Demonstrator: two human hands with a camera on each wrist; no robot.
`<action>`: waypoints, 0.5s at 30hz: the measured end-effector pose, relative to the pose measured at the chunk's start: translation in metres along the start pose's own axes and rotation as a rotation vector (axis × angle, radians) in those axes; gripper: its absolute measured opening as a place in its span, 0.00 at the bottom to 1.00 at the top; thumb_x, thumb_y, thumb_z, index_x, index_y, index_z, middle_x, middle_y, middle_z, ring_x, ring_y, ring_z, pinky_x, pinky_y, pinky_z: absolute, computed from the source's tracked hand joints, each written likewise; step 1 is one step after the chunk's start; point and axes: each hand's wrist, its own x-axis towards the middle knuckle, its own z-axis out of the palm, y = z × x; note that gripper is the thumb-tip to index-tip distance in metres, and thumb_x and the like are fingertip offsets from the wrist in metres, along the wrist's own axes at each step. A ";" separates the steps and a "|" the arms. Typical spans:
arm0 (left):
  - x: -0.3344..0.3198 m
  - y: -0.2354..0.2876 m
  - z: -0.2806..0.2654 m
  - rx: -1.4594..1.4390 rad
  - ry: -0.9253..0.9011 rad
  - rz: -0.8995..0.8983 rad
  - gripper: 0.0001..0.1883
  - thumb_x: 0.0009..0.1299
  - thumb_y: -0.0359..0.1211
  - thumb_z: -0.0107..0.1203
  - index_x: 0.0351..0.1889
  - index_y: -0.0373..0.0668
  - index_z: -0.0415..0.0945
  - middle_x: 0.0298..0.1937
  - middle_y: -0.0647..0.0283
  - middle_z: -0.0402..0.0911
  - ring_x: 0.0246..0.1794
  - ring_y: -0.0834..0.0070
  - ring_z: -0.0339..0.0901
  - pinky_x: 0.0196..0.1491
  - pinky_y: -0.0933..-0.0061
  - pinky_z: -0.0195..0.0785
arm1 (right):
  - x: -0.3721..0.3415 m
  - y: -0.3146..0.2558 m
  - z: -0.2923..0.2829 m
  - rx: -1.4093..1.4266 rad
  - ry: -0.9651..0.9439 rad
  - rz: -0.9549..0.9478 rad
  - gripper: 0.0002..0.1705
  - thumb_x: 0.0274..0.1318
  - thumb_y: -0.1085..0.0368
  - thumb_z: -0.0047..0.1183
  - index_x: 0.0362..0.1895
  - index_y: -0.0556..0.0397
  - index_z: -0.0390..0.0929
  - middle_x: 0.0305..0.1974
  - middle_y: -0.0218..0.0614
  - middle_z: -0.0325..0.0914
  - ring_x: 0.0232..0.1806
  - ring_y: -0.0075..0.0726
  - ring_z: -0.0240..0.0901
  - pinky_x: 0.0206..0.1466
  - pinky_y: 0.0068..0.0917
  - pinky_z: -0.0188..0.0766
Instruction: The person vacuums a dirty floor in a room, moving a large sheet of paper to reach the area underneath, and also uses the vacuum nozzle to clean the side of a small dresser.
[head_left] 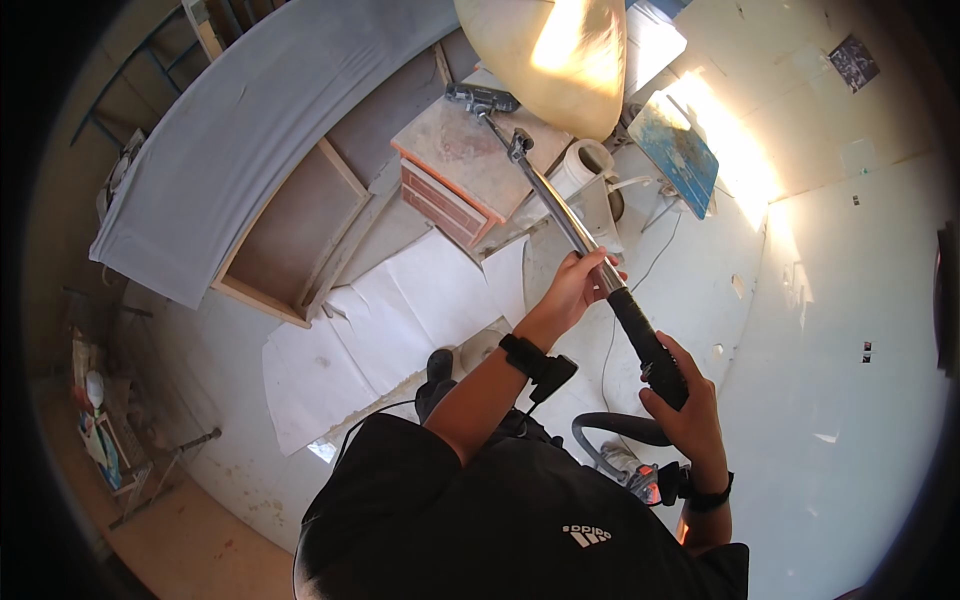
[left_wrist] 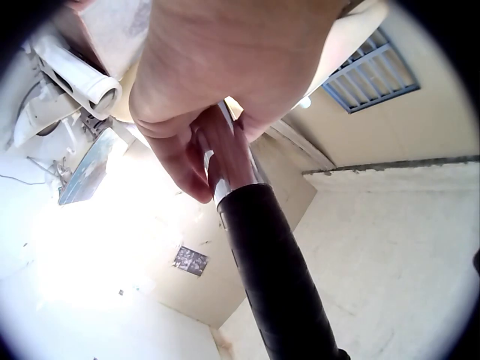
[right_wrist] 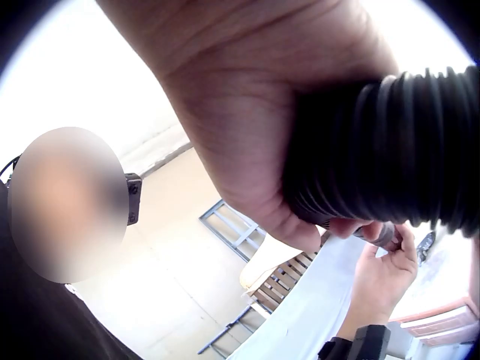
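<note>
Nearest, low in the head view, is a black shirt (head_left: pixel 470 520). R hand (head_left: pixel 693 415), right of ctr, has its fingers curled round the black grip (head_left: pixel 638 330), w/ the grip btwn thumb and fingers. In the right wrist view, a ribbed hose (right_wrist: pixel 390 150) sticks out from that hand toward the right edge. L hand (head_left: pixel 575 288), nr ctr, has its fingers clamped round the shiny tube (head_left: pixel 560 206), just past the grip. The tube slants to upper mid, where its black head (head_left: pixel 482 98) is over a box (head_left: pixel 475 145); can't tell if they touch. A big yellow thing (head_left: pixel 550 75) is up top.
</note>
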 end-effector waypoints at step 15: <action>-0.016 -0.070 0.035 0.043 -0.066 -0.110 0.12 0.70 0.38 0.45 0.38 0.40 0.71 0.37 0.60 0.78 0.41 0.68 0.78 0.42 0.66 0.72 | -0.050 0.060 -0.055 0.079 0.113 -0.011 0.34 0.35 0.75 0.52 0.55 0.54 0.70 0.32 0.38 0.79 0.33 0.25 0.74 0.43 0.21 0.70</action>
